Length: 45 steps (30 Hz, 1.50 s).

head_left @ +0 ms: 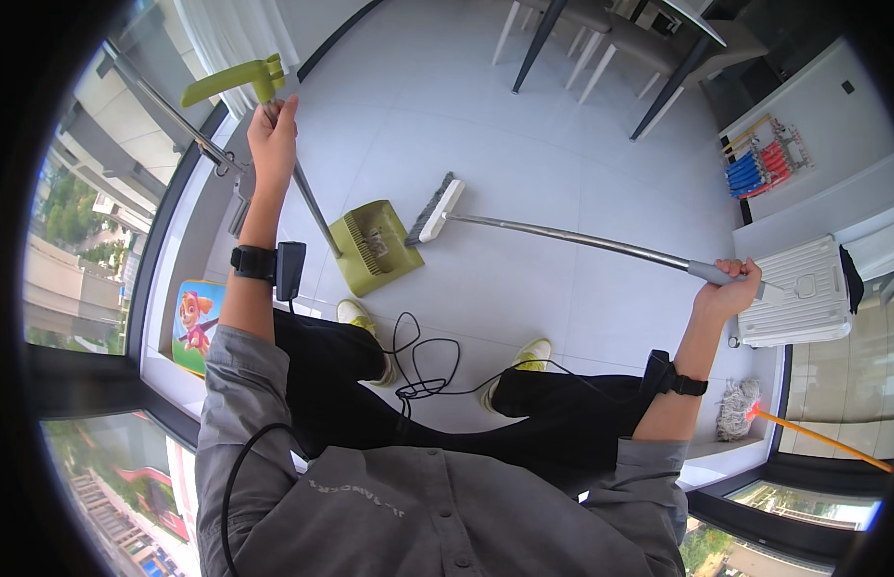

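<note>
My left hand (272, 135) is closed round the upper end of a long-handled green dustpan (355, 279), just below its green grip. The pan rests on the floor in front of my left foot, with some small greyish debris (377, 240) inside. My right hand (729, 288) grips the grey end of a broom's metal handle (581, 240), which slants low across the floor. At its far end the broom head (441, 210), white with grey bristles, lies at the pan's open edge, its bristles touching or almost touching it.
A black cable (423, 385) loops on the floor between my shoes (533, 354). Chairs (649, 43) and a table stand at the far right. A white suitcase (793, 293) and a mop (740, 409) are on the right. Windows and a cartoon board (197, 322) line the left.
</note>
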Tool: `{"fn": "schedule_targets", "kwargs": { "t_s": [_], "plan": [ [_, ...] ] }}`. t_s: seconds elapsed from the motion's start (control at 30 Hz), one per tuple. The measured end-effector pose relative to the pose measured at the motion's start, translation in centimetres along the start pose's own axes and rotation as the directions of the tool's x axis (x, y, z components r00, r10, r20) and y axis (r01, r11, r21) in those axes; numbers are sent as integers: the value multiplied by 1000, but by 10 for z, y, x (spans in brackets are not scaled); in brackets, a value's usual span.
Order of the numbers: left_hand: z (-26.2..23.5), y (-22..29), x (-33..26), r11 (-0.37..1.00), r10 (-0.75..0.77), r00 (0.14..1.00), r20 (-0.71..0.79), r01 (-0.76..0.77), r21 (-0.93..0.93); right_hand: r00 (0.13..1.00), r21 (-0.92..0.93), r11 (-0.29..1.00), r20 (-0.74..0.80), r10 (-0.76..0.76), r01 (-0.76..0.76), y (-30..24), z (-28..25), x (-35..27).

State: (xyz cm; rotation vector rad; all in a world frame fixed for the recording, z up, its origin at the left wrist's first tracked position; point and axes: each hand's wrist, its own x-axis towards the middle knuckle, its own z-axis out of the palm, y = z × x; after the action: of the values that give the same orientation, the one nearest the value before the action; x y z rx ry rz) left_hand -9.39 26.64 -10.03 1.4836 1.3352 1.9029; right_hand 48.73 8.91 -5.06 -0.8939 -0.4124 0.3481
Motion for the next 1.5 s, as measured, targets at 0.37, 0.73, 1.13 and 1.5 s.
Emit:
{"fn": "schedule_targets", "kwargs": {
  "t_s": [0.37,0.73,1.13,1.5],
  "plan": [
    [13,9,-2,990,61,998,-15,-59,132,996,46,995,23,82,-83,11,-2,8],
    [11,20,-12,989,43,998,-43,-36,145,991,53,990,-16,135,-134,9,-7,7],
    [5,4,-3,975,119,993,-8,-115,191,993,30,993,-14,119,-118,9,0,3],
    [6,7,-6,961,120,993,-13,-113,252,993,47,992,7,120,-120,10,-3,5]
  ]
}}
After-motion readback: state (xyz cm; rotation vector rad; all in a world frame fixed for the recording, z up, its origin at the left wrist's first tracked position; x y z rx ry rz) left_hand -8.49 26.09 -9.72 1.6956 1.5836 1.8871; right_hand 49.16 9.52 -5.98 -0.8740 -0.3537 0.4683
